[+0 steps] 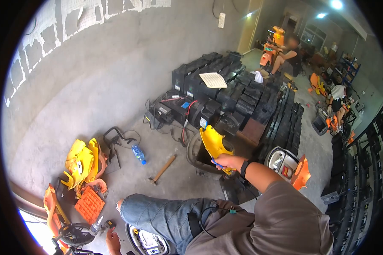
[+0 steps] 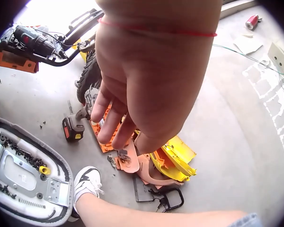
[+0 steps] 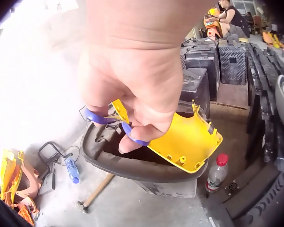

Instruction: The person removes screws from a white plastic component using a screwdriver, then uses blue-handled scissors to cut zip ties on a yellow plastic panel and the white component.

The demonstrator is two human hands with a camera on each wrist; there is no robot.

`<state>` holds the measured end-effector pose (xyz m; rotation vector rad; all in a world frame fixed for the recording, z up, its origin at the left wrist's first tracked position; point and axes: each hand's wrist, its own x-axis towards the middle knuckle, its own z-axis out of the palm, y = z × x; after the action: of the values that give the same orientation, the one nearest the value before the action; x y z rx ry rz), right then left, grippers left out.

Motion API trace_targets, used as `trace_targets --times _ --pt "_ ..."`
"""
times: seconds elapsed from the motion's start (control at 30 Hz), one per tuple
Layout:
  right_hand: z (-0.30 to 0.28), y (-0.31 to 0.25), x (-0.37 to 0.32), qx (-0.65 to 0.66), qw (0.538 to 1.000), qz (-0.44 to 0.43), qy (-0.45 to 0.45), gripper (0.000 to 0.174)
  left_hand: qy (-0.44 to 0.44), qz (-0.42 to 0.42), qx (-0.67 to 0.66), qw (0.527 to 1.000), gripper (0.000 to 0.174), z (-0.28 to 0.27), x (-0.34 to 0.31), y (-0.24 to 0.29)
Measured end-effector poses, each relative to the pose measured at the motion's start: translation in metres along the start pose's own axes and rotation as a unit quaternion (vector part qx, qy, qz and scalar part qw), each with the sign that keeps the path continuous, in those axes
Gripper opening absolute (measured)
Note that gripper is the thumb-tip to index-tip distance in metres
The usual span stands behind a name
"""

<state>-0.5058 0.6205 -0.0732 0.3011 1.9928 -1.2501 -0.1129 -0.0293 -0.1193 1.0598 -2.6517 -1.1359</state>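
The right hand (image 1: 227,161) (image 3: 137,90) has its fingers curled round the blue handles (image 3: 135,135) of a small tool whose tip is hidden. A curved yellow panel (image 1: 213,142) (image 3: 187,142) is at the same hand, over a dark-rimmed bin (image 3: 128,171); whether the fingers also pinch the panel is hidden. Low at the left, the left hand (image 1: 113,242) (image 2: 142,90) hangs with relaxed fingers and nothing visible in them. Nearest to it is a grey power driver (image 1: 97,226) with a red-and-black battery (image 2: 73,129), on the floor beside a wheel (image 2: 89,75).
Yellow and orange panels (image 1: 82,163), a blue-labelled bottle (image 1: 138,154) and a hammer (image 1: 162,169) lie on the floor. Black battery cases (image 1: 238,91) stand ahead. A seat shell (image 2: 23,175) holds screws near the left foot. Another person (image 1: 290,55) sits by an orange scooter.
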Motion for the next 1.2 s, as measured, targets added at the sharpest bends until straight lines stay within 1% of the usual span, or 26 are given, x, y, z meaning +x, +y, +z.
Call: trace_targets --times 0.03,0.07,0.1,0.13,0.17,0.2,0.23,0.27,0.3,0.33,0.37,0.4,0.43,0.47,0.5,0.57,0.6,0.67,0.7,0.73,0.8,0.83,0.87,0.93,1.03,1.2 --pt "-0.001 0.002 0.001 0.018 1.000 0.004 -0.011 0.030 0.008 0.002 0.006 1.000 0.036 0.001 0.000 0.008" --pt "0.001 0.004 0.002 0.035 0.999 0.008 -0.022 0.030 0.009 0.005 0.004 1.000 0.036 -0.009 -0.007 0.034" --pt "0.003 0.005 0.003 0.048 0.999 0.000 -0.002 0.029 -0.058 -0.064 0.066 0.994 0.037 -0.020 -0.016 0.077" --pt "0.009 -0.005 -0.004 0.051 0.998 0.026 0.018 0.029 -0.126 -0.132 0.132 0.974 0.039 -0.027 -0.019 0.101" --pt "0.012 -0.004 0.001 0.062 0.998 0.027 0.014 0.028 -0.123 -0.129 0.130 0.975 0.039 -0.022 -0.008 0.075" --pt "0.013 -0.004 0.004 0.075 0.997 0.031 0.010 0.028 -0.132 -0.092 0.087 0.983 0.049 -0.014 0.006 0.028" --pt "0.020 -0.010 -0.002 0.107 0.993 0.055 0.021 0.028 -0.143 -0.056 0.045 0.987 0.062 -0.007 0.011 0.018" --pt "0.017 -0.005 0.004 0.107 0.992 0.061 0.017 0.028 -0.146 -0.062 0.049 0.986 0.062 0.001 0.011 0.004" --pt "0.015 0.003 0.012 0.077 0.996 0.031 0.007 0.031 -0.095 -0.032 0.042 0.994 0.050 0.004 0.002 0.002" --pt "0.019 0.002 0.012 0.047 0.999 0.002 -0.007 0.035 -0.042 -0.004 0.038 0.998 0.040 0.004 -0.013 0.007" --pt "0.022 0.005 0.010 0.032 0.999 0.015 0.020 0.038 -0.018 -0.015 0.027 0.999 0.038 0.004 -0.023 0.014" --pt "0.024 0.009 0.012 0.053 0.998 0.001 0.024 0.039 -0.032 -0.023 0.048 0.998 0.040 0.002 -0.027 0.011" --pt "0.022 0.004 0.002 0.066 0.998 0.008 0.021 0.041 -0.037 -0.050 0.048 0.997 0.040 -0.003 -0.033 0.025" --pt "0.020 -0.001 -0.003 0.045 0.999 0.013 0.017 0.034 -0.035 -0.055 0.048 0.997 0.040 -0.005 -0.039 0.030" --pt "0.015 0.004 0.002 0.041 0.999 0.003 0.018 0.036 -0.034 -0.056 0.046 0.997 0.040 -0.005 -0.039 0.034" --pt "0.014 -0.002 -0.010 0.073 0.997 0.003 0.021 0.037 -0.021 -0.043 0.025 0.999 0.039 0.001 -0.039 0.023" --pt "0.016 0.003 -0.010 0.091 0.996 0.005 0.023 0.036 -0.017 -0.059 0.005 0.998 0.039 0.000 -0.045 0.040" --pt "0.021 0.005 -0.011 0.190 0.982 0.000 0.020 0.042 -0.011 -0.068 0.017 0.997 0.039 -0.002 -0.050 0.044" --pt "0.022 0.003 -0.013 0.215 0.976 0.012 0.019 0.038 -0.015 -0.070 0.019 0.997 0.039 -0.001 -0.049 0.044" --pt "0.026 0.004 -0.013 0.213 0.977 0.014 0.016 0.038 -0.020 -0.070 0.020 0.997 0.039 0.000 -0.050 0.043" --pt "0.027 0.004 -0.013 0.194 0.980 0.006 0.035 0.033 -0.017 -0.077 0.011 0.997 0.038 0.003 -0.052 0.041" --pt "0.029 -0.001 -0.014 0.185 0.981 0.015 0.052 0.031 -0.028 -0.085 0.024 0.996 0.038 0.002 -0.053 0.042" --pt "0.030 -0.007 -0.017 0.184 0.982 0.013 0.050 0.031 -0.037 -0.093 0.038 0.994 0.037 0.001 -0.053 0.042" --pt "0.036 -0.018 -0.021 0.129 0.986 0.052 0.090 0.030 -0.034 -0.086 0.048 0.995 0.037 0.002 -0.054 0.038" --pt "0.036 -0.023 -0.017 0.092 0.989 0.060 0.098 0.028 -0.029 -0.079 0.056 0.995 0.036 0.000 -0.051 0.038" --pt "0.038 -0.018 -0.008 0.100 0.988 0.055 0.099 0.021 -0.028 -0.082 0.032 0.996 0.036 0.003 -0.054 0.041"
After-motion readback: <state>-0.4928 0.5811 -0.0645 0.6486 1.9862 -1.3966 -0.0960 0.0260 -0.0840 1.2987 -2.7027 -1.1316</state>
